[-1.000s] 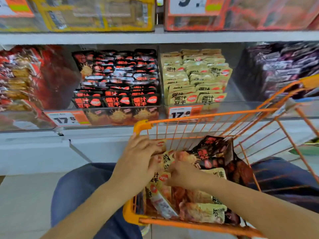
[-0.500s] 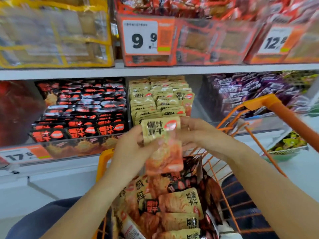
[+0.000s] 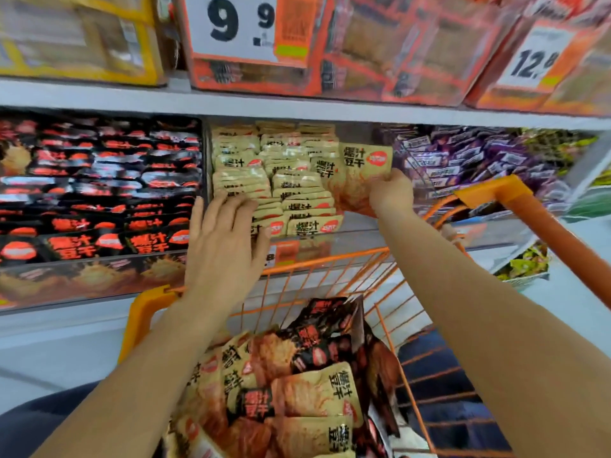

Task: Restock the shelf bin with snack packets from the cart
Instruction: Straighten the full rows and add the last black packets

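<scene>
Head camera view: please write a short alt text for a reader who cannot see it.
A person's right hand holds a beige snack packet at the beige-packet shelf bin, while the open left hand rests on the packets at its front. Below, an orange wire cart holds more beige and black packets.

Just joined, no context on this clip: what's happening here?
A person is restocking a store shelf from an orange cart. The right hand holds one tan snack packet up at the right side of the tan-packet bin, not yet set down. The left hand, fingers straight, rests on the tan packets already stacked in that bin. More tan and black packets lie in the cart below.
</scene>
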Demonstrator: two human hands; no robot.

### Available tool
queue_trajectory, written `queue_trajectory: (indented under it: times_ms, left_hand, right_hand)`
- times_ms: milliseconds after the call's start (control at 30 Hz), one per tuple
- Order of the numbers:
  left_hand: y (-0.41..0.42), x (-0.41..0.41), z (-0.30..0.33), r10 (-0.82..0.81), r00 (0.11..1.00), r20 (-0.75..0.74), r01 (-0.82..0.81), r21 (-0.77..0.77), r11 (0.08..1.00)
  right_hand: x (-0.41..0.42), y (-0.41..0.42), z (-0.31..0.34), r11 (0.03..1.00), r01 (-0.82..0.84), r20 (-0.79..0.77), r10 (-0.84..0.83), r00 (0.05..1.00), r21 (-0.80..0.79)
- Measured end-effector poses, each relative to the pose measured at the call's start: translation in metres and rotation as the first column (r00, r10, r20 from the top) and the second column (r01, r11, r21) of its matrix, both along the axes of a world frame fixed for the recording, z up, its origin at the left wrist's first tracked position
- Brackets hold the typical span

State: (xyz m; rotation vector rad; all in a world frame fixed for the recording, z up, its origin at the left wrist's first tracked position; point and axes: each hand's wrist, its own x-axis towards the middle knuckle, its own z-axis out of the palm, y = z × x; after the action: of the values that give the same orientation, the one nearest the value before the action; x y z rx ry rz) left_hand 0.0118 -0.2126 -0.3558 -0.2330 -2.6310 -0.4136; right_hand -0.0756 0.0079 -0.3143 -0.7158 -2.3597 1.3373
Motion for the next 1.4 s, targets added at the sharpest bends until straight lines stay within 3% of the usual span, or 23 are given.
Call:
queue_trajectory:
  times_ms: [67, 200, 233, 300, 400, 467, 533, 600, 667, 700, 733, 800, 867, 900, 933, 1000, 1100, 1167, 1233, 1333, 1400]
  left_hand:
    - [-0.002, -0.001, -0.001, -0.012, 1.000, -0.009, 0.013, 0.004, 1.000]
    - [-0.003, -0.001, -0.002, -0.026, 0.999, -0.023, 0.027, 0.025, 0.999]
    - [-0.003, -0.001, -0.002, -0.031, 0.999, -0.024, 0.032, 0.033, 0.999]
    - [-0.002, -0.002, -0.002, -0.040, 0.999, -0.029, 0.042, 0.042, 0.998]
    - [-0.003, -0.002, -0.004, -0.040, 0.998, -0.039, 0.041, 0.036, 0.998]
    - [-0.003, -0.002, -0.004, -0.041, 0.998, -0.045, 0.042, 0.031, 0.999]
    - [-0.002, -0.002, -0.002, -0.041, 0.998, -0.040, 0.043, 0.039, 0.998]
    - [-0.002, 0.000, 0.000, -0.034, 0.999, -0.029, 0.035, 0.046, 0.998]
    - [-0.001, 0.004, 0.005, -0.023, 0.999, -0.037, 0.024, 0.042, 0.999]
    - [0.001, 0.007, 0.010, -0.028, 0.999, -0.046, 0.030, 0.038, 0.999]
    - [0.003, 0.011, 0.016, -0.047, 0.997, -0.059, 0.049, 0.035, 0.998]
    - [0.007, 0.021, 0.029, -0.125, 0.990, -0.068, 0.126, 0.010, 0.992]
    - [0.009, 0.041, 0.042, -0.228, 0.973, 0.038, 0.230, -0.036, 0.973]
    - [0.008, 0.052, 0.044, -0.277, 0.953, 0.120, 0.282, -0.024, 0.959]
    - [0.007, 0.064, 0.042, -0.321, 0.927, 0.193, 0.327, 0.003, 0.945]
    - [0.003, 0.083, 0.033, -0.367, 0.884, 0.289, 0.373, 0.034, 0.927]
    - [-0.001, 0.099, 0.020, -0.342, 0.845, 0.411, 0.351, 0.056, 0.935]
    - [-0.002, 0.104, 0.015, -0.338, 0.810, 0.479, 0.325, 0.113, 0.939]
    - [-0.003, 0.107, 0.014, -0.361, 0.769, 0.528, 0.274, 0.238, 0.932]
    - [-0.004, 0.105, 0.011, -0.414, 0.709, 0.570, 0.137, 0.465, 0.875]
    - [-0.004, 0.104, 0.009, -0.466, 0.661, 0.588, 0.102, 0.545, 0.832]
  right_hand:
    - [-0.012, 0.003, -0.007, 1.000, -0.006, 0.084, 0.004, 0.996, 0.028]
    - [-0.026, -0.005, -0.020, 0.956, -0.207, 0.219, 0.251, 0.943, -0.207]
    - [-0.033, -0.006, -0.025, 0.955, -0.228, 0.225, 0.268, 0.937, -0.190]
    - [-0.049, -0.004, -0.034, 0.944, -0.329, 0.317, 0.303, 0.899, 0.034]
    - [-0.055, -0.003, -0.043, 0.859, -0.370, 0.438, 0.197, 0.877, 0.355]
    - [-0.043, -0.007, -0.035, 0.889, -0.239, 0.321, 0.112, 0.940, 0.390]
    - [-0.027, -0.011, -0.023, 0.928, -0.120, 0.007, 0.126, 0.992, 0.354]
    - [0.001, -0.017, -0.010, 0.929, -0.131, -0.332, 0.252, 0.909, 0.345]
    - [0.040, -0.027, 0.002, 0.854, -0.258, -0.454, 0.470, 0.757, 0.452]
    - [0.062, -0.031, 0.005, 0.752, -0.341, -0.412, 0.615, 0.672, 0.564]
    - [0.083, -0.036, 0.006, 0.587, -0.401, -0.311, 0.761, 0.569, 0.703]
    - [0.115, -0.035, -0.009, 0.097, -0.394, 0.036, 0.948, 0.317, 0.914]
    - [0.144, -0.034, -0.033, -0.357, -0.457, 0.497, 0.837, 0.231, 0.815]
    - [0.157, -0.031, -0.046, -0.490, -0.569, 0.704, 0.668, 0.241, 0.660]
    - [0.167, -0.027, -0.060, -0.521, -0.707, 0.851, 0.473, 0.228, 0.478]
    - [0.180, -0.018, -0.086, -0.302, -0.930, 0.972, 0.166, 0.166, 0.211]
    - [0.180, -0.013, -0.090, -0.139, -0.969, 0.971, 0.156, 0.182, 0.204]
    - [0.177, -0.013, -0.083, 0.001, -0.985, 0.951, 0.259, 0.166, 0.171]
    - [0.171, -0.017, -0.065, 0.163, -0.985, 0.876, 0.464, 0.133, 0.064]
    - [0.162, -0.024, -0.030, 0.377, -0.918, 0.545, 0.799, 0.255, -0.123]
    - [0.158, -0.026, -0.011, 0.405, -0.891, 0.360, 0.877, 0.317, -0.202]
